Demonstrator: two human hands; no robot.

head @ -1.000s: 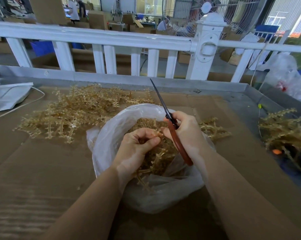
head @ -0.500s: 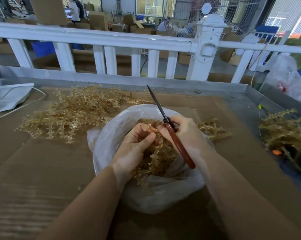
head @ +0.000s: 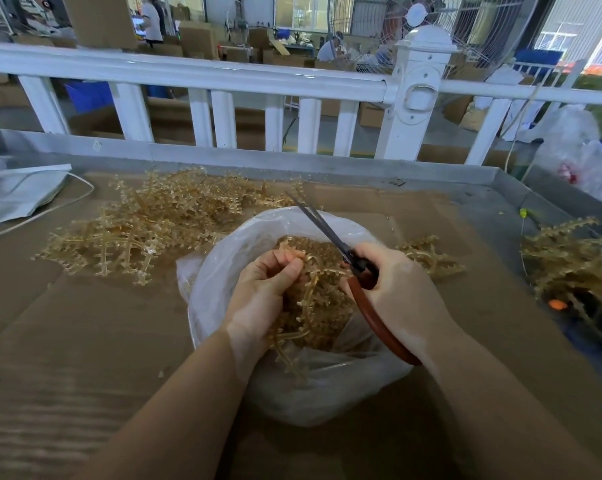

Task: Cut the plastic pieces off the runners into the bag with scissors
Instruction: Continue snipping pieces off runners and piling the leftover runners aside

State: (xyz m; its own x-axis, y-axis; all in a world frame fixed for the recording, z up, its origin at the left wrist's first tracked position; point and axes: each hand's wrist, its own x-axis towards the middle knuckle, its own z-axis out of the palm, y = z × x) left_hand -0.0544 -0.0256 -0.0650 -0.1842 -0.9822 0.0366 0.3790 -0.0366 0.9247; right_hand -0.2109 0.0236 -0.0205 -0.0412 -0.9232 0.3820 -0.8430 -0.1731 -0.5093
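A clear plastic bag [head: 223, 258] lies open on the cardboard in front of me, partly filled with small amber plastic pieces [head: 324, 317]. My left hand [head: 265, 292] grips an amber runner [head: 310, 303] over the bag's mouth, thumb and fingers pinching its upper end. My right hand [head: 400, 289] holds red-handled scissors [head: 330, 237]; their dark blades point up and away to the left, slightly parted, beside the runner's top. The long red handle [head: 379, 327] runs down along my right wrist.
A big pile of amber runners [head: 154, 223] lies behind the bag to the left, a few more [head: 427, 258] right of it, another heap [head: 569, 261] at the far right. A grey raised table edge [head: 292, 161] and white railing [head: 223, 74] close the far side. White wrapping [head: 19, 192] sits far left.
The scissors swung from steeply upright to a lower slant, tips further left. Both hands shifted slightly, and the left hand now pinches the runner higher up.
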